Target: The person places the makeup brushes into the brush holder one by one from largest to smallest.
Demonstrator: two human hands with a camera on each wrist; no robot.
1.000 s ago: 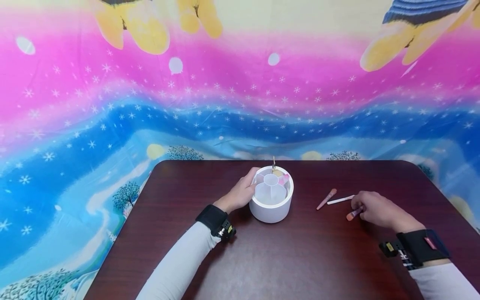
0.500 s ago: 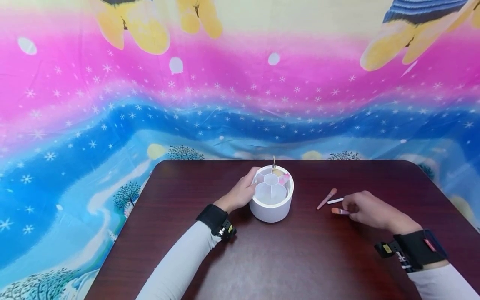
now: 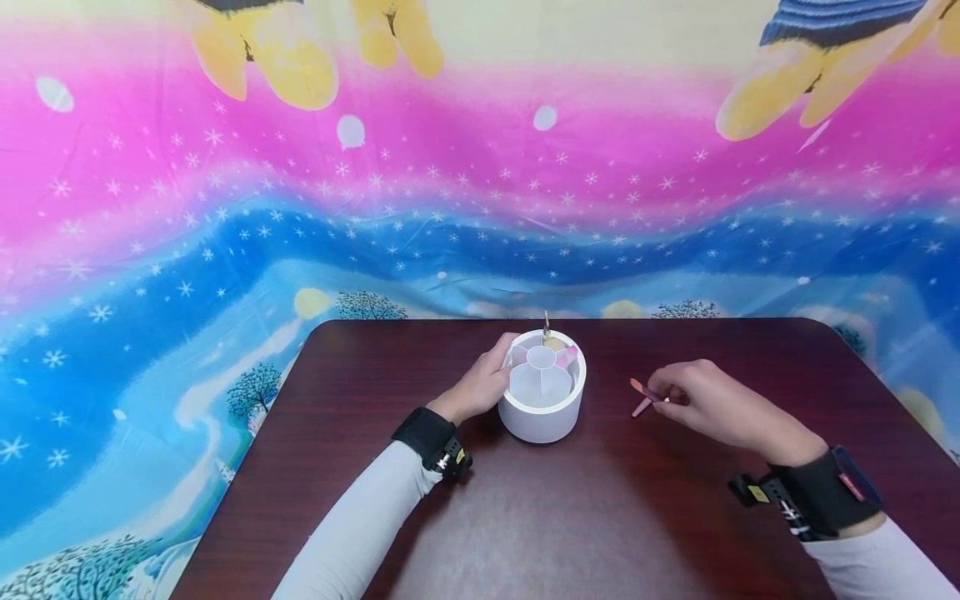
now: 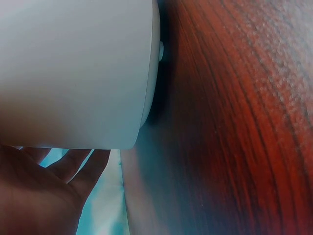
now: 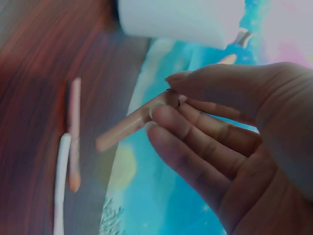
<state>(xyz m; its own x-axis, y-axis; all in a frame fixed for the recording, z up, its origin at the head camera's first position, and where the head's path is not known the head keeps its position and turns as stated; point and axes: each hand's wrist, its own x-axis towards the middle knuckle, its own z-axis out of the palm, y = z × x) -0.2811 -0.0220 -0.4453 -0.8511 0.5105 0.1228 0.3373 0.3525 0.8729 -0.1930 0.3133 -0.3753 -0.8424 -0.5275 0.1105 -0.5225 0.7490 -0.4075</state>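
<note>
My left hand (image 3: 480, 386) holds the side of a white round organizer (image 3: 542, 423) with divided compartments, which stands on the table. In the left wrist view, several fingers (image 4: 73, 169) reach along the organizer's wall (image 4: 83, 73). Above the table to the right, my right hand (image 3: 712, 404) pinches a makeup brush (image 5: 124, 128) between thumb and fingertips. Below that hand lies a second pinkish brush (image 5: 74, 127), and beside it a white stick (image 5: 61, 181). In the head view the right hand mostly covers both.
A pink item (image 3: 567, 357), a tan item (image 3: 555, 343) and a thin metal piece (image 3: 547, 323) sit in the organizer's back compartments. The dark wooden table (image 3: 570, 525) ends at a patterned cloth (image 3: 480, 208) hanging behind it.
My right hand has lifted the makeup brush and moved left with it, over the other brush and the white stick. The left hand and the organizer stay in place.
</note>
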